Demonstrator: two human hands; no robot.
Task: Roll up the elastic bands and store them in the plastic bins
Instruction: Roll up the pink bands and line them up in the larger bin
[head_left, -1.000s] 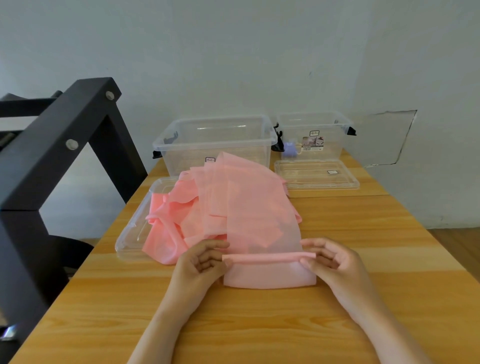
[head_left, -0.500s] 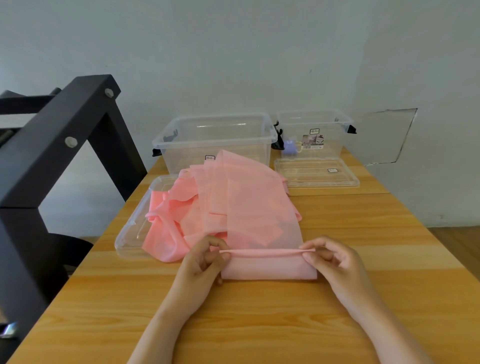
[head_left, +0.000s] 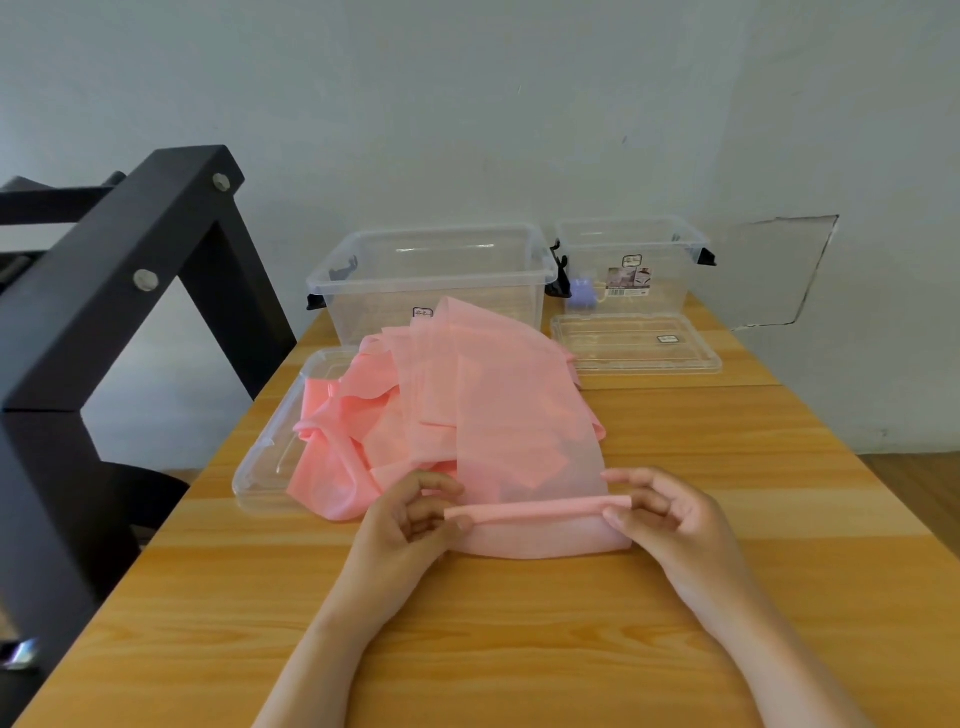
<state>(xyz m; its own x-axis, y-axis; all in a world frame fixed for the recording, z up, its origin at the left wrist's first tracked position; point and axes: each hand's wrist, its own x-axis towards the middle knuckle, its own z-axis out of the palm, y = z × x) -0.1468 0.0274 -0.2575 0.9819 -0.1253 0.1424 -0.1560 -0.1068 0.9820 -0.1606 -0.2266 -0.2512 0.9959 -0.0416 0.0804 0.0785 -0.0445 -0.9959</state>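
Note:
A long pink elastic band (head_left: 524, 415) lies toward me on the wooden table (head_left: 519, 649), its near end turned into a thin roll (head_left: 540, 508). My left hand (head_left: 410, 525) pinches the roll's left end and my right hand (head_left: 670, 519) pinches its right end. A heap of more pink bands (head_left: 353, 431) sits behind, partly on a clear lid (head_left: 260, 467). Two clear plastic bins stand at the back: a large one (head_left: 431, 280) and a smaller one (head_left: 634, 265).
A second clear lid (head_left: 634, 345) lies flat in front of the smaller bin. A small purple object (head_left: 582, 291) sits between the bins. A black metal frame (head_left: 104, 312) stands close along the table's left side. The wall is right behind the bins.
The roll at the band's near end has been turned a little further, and both hands have shifted slightly with it. The heap and bins have not moved.

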